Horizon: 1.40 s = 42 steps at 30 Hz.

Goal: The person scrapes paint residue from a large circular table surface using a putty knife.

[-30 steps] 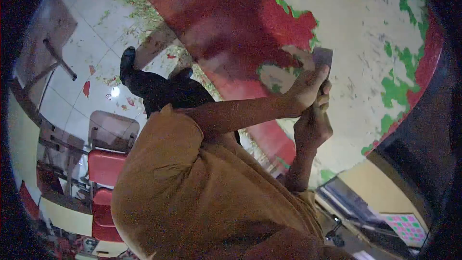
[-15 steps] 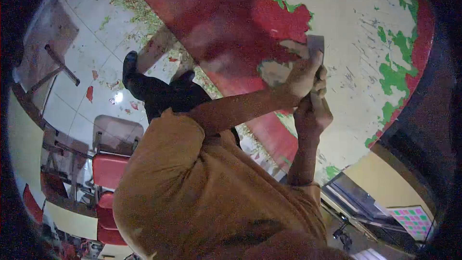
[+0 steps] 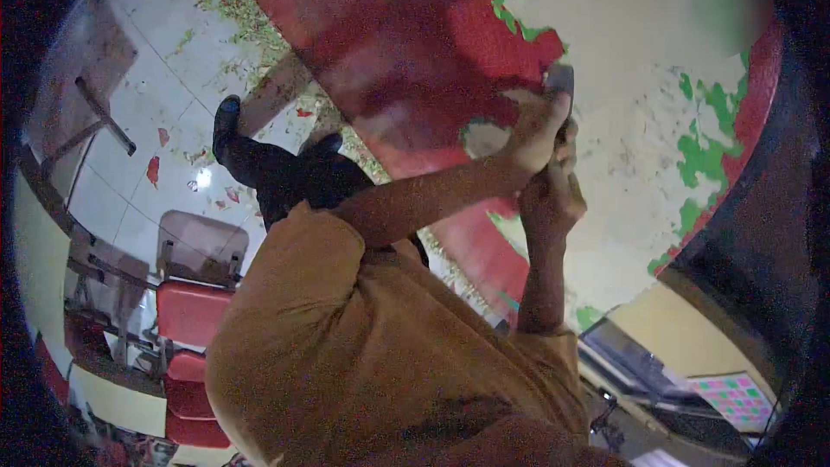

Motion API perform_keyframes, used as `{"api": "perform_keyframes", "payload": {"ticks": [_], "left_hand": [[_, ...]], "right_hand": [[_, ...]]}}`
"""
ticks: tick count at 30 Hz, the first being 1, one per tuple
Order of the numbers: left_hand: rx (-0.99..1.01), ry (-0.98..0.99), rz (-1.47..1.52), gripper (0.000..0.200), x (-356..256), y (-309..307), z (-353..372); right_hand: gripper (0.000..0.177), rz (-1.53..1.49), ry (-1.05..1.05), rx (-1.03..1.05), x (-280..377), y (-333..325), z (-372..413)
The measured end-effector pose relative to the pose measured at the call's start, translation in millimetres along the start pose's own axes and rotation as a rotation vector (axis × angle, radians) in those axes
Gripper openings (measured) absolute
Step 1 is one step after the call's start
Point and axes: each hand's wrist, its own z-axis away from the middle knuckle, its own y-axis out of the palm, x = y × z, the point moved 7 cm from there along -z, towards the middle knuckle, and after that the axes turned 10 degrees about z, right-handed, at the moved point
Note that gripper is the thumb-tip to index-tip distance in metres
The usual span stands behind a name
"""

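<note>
Both hands are closed round what looks like a scraper (image 3: 560,79), though it is blurred. The left hand (image 3: 538,131) is nearer the blade and the right hand (image 3: 552,201) is behind it on the handle. The scraper's long axis runs away from the hands, with its tip on the peeling surface (image 3: 640,147).

surface (image 3: 622,147): rough matt, red and green paint flaking | scraper (image 3: 560,78): dull grey metal | floor (image 3: 173,78), 10 o'clock: glossy pale tile | shirt (image 3: 363,355): matt cloth | chair seats (image 3: 190,307), 8 o'clock: smooth red
</note>
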Motion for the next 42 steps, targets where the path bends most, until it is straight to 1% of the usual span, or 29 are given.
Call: {"api": "perform_keyframes", "payload": {"ticks": [1,3,4,5,6,8,9,11,12,13,14,16,17,20,21,24,25,28,30,31,32,34,35,38,39,41,42], "left_hand": [[-0.047,-0.072,0.077,0.037,5.8,0.9,1.6],[0.060,-0.138,0.270,0.036,30.1,3.5,13.8],[0.085,-0.016,0.137,0.035,19.9,1.2,5.2],[0.094,0.108,0.005,0.034,11.0,-2.9,-3.7],[0.079,0.039,0.014,0.034,10.6,-6.0,-2.1],[0.090,-0.041,0.009,0.032,-14.2,-3.1,-9.6],[-0.001,-0.024,0.089,0.028,-12.4,-3.8,-11.3],[0.010,-0.064,0.197,0.026,10.5,5.6,17.6],[0.041,-0.061,0.237,0.025,8.6,11.5,17.7],[0.078,-0.081,0.323,0.019,7.1,9.2,14.7],[0.084,-0.035,0.301,0.023,2.9,4.4,13.8],[0.115,0.062,0.249,0.032,-24.4,7.6,6.1],[0.186,0.037,0.255,0.034,-17.1,3.9,0.2],[0.256,-0.110,0.305,0.034,12.8,11.4,14.4],[0.242,-0.045,0.348,0.037,10.6,15.2,9.9],[0.209,0.052,0.364,0.027,-4.7,6.7,-8.4],[0.276,0.057,0.472,0.033,-1.4,8.5,-18.6],[0.464,0.164,0.309,0.041,-0.6,14.6,-9.7],[0.431,0.126,0.358,0.041,-11.1,18.2,-17.4],[0.394,0.096,0.398,0.042,-7.6,16.8,-13.6],[0.369,0.116,0.412,0.041,-6.5,14.1,-8.9],[0.375,0.168,0.410,0.041,-28.8,23.4,-15.1],[0.310,0.151,0.452,0.042,-30.6,24.6,-5.3],[0.544,0.157,0.511,0.041,-15.3,46.1,4.2],[0.529,0.153,0.524,0.043,-16.0,50.2,7.4],[0.318,0.052,0.585,0.044,-12.2,34.8,3.9],[0.234,0.009,0.599,0.045,-18.7,31.4,0.8]], "right_hand": [[0.024,-0.005,0.014,0.047,-0.1,-3.9,0.6],[0.021,-0.010,0.108,0.069,2.5,-19.9,10.4],[0.019,-0.019,0.140,0.054,2.4,-18.5,5.4],[0.018,-0.008,0.085,0.000,2.9,-12.0,2.9],[0.017,0.005,0.030,-0.055,3.5,-5.4,0.7],[0.018,0.063,0.023,0.047,8.2,11.0,-13.3],[0.025,-0.006,-0.007,0.012,7.1,8.6,-12.8],[0.026,0.018,0.091,0.080,5.7,-10.8,2.8],[0.027,0.021,0.123,0.084,5.1,-10.0,-1.9],[0.028,0.056,0.141,0.112,8.9,-4.6,-4.1],[0.029,0.091,0.158,0.142,12.7,1.1,-6.7],[0.034,0.180,-0.043,0.137,22.8,6.9,-18.3],[0.035,0.185,-0.102,0.099,20.0,6.3,-18.2],[0.030,0.212,-0.001,0.152,16.9,-18.0,-15.1],[0.034,0.091,0.016,0.139,15.8,-19.6,-15.7],[0.038,0.218,-0.025,0.280,13.2,-3.2,-30.9],[0.038,0.185,-0.036,0.282,13.2,-3.8,-35.8],[0.036,0.218,-0.054,0.365,14.7,-16.7,-34.1],[0.035,0.331,-0.092,0.340,23.7,-9.2,-50.9],[0.035,0.339,-0.106,0.358,24.1,-8.2,-47.9],[0.035,0.347,-0.121,0.376,24.6,-7.0,-45.1],[0.036,0.260,-0.161,0.360,14.1,0.6,-54.9],[0.035,0.275,-0.187,0.417,13.8,1.5,-52.0],[0.034,0.399,-0.129,0.435,19.4,-32.1,-48.3],[0.034,0.410,-0.080,0.530,19.4,-30.0,-52.8],[0.036,0.349,-0.137,0.534,20.2,-17.7,-55.2],[0.036,0.370,-0.150,0.525,17.1,-9.9,-54.9]]}}
